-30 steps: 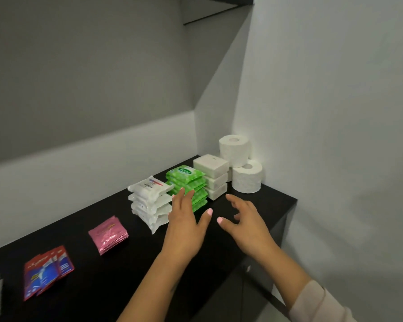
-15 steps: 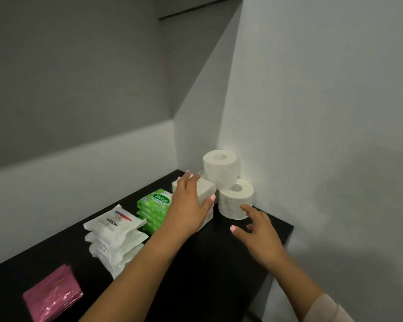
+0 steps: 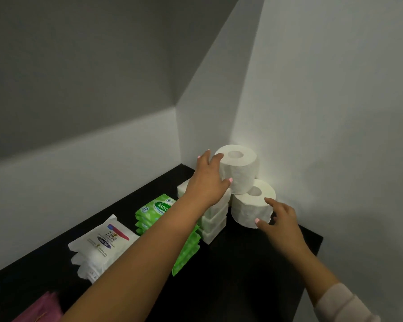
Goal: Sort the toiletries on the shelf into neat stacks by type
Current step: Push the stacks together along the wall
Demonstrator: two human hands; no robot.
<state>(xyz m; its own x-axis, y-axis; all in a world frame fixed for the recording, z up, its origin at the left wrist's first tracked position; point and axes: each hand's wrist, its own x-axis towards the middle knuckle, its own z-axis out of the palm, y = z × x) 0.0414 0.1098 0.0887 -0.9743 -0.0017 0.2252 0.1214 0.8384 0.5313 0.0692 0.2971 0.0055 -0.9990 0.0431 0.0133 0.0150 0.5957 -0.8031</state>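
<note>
Two white toilet rolls stand in the shelf's far right corner. The upper toilet roll (image 3: 241, 169) sits higher and behind the lower toilet roll (image 3: 249, 211). My left hand (image 3: 207, 184) wraps the upper roll's left side, fingers over its top rim and thumb on its front. The thumb and index finger of my right hand (image 3: 280, 220) touch the lower roll's front right, fingers spread. Left of the rolls, partly under my left forearm, are a stack of white boxes (image 3: 215, 220), a stack of green wipe packs (image 3: 153, 211) and a stack of white Dove packs (image 3: 102, 244).
The black shelf (image 3: 242, 275) ends at a front edge on the right, with a wall close behind the rolls. A pink packet (image 3: 44, 307) lies at the bottom left corner of the view.
The view has shifted closer to the corner. My left hand has moved from the white boxes up onto the upper roll. My right hand has advanced until it touches the lower roll.
</note>
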